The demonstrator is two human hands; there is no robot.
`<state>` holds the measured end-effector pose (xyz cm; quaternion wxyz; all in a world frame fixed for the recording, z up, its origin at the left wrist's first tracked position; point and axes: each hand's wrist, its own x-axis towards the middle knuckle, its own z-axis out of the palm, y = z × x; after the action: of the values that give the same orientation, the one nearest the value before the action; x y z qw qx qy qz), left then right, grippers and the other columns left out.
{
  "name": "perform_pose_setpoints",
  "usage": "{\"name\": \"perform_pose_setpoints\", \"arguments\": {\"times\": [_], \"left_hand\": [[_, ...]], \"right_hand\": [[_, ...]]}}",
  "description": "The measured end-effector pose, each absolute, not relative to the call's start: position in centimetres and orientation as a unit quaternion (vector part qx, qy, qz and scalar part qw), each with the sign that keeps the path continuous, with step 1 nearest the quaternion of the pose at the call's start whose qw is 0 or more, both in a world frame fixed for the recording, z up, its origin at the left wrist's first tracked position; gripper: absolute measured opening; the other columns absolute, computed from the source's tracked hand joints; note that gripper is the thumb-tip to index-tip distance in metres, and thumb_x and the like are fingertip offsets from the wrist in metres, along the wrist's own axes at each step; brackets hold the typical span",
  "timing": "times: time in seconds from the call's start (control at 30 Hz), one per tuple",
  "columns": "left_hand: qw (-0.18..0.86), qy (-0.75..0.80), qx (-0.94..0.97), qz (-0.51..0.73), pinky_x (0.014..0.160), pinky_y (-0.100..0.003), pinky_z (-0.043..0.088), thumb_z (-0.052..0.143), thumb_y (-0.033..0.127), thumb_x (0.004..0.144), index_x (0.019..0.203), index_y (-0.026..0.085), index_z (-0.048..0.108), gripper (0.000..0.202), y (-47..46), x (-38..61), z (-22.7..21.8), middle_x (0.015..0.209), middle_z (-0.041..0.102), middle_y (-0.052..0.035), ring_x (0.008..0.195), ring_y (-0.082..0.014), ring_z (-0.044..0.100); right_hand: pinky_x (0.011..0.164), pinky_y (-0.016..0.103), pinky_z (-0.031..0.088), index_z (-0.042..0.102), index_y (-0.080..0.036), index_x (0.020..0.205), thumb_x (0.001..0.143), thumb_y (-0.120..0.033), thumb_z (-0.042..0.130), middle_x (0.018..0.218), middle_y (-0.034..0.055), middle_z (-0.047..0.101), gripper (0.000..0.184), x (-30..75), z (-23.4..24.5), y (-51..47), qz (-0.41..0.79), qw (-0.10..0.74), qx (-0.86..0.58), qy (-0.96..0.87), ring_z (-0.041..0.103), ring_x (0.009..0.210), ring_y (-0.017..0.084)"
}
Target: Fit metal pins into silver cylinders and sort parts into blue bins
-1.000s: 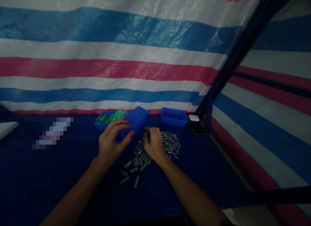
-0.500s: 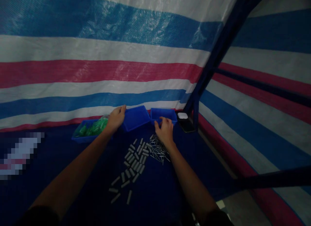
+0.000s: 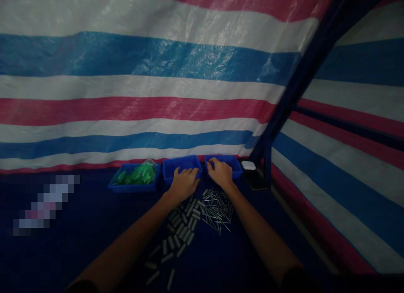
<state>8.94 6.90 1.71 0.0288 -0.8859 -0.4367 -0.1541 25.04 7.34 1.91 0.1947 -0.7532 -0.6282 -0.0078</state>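
Left hand point(image 3: 184, 183) sat at the near right corner of the middle blue bin point(image 3: 172, 164), fingers bent over the rim; grip or mere touch, could not tell. Right hand point(image 3: 220, 172) reached over the right blue bin point(image 3: 236, 170), fingers curled, covering part of its inside; fingertips too dark to tell whether anything was grasped. Both bins stood at the back of the dark blue table point(image 3: 94, 230), just beside each other. Left blue bin point(image 3: 134, 188) held green pieces point(image 3: 142, 175), partly under clear plastic, uncountable. Three bins total. Grey cylinders point(image 3: 179, 229): roughly thirty, some overlapped or hidden by the left wrist. Metal pins point(image 3: 217, 211): one tangled heap, too many to count. One white case point(image 3: 248, 165), one black phone-like slab point(image 3: 255, 180). One item at left pixelated, unreadable. Both sleeves cut off below.
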Motion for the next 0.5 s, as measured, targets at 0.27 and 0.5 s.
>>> {"name": "perform_pose_setpoints", "arguments": {"times": [0.27,0.5], "left_hand": [[-0.018,-0.362,-0.919,-0.157,0.088,-0.046,0.034,0.038,0.026,0.088,0.102,0.02,0.055,0.023,7.8,7.5,1.9,0.093,0.065,-0.0058,0.091,-0.0215,0.058],[-0.052,-0.337,-0.933,-0.118,0.077,-0.043,0.044,0.042,0.035,0.086,0.112,0.018,0.052,0.032,8.2,7.1,2.3,0.1,0.064,-0.0106,0.092,-0.0269,0.06]], "right_hand": [[0.067,0.026,0.039,0.06,-0.023,0.095,0.09,-0.032,0.031,0.079,0.0051,0.068,0.031,24.0,1.6,6.3,-0.058,0.143,-0.777,-0.611,0.063,0.077,0.019],[0.068,0.03,0.041,0.055,-0.031,0.114,0.09,-0.038,0.029,0.083,0.0054,0.068,0.036,23.4,2.0,6.8,-0.042,0.129,-0.787,-0.602,0.064,0.076,0.021]]}}
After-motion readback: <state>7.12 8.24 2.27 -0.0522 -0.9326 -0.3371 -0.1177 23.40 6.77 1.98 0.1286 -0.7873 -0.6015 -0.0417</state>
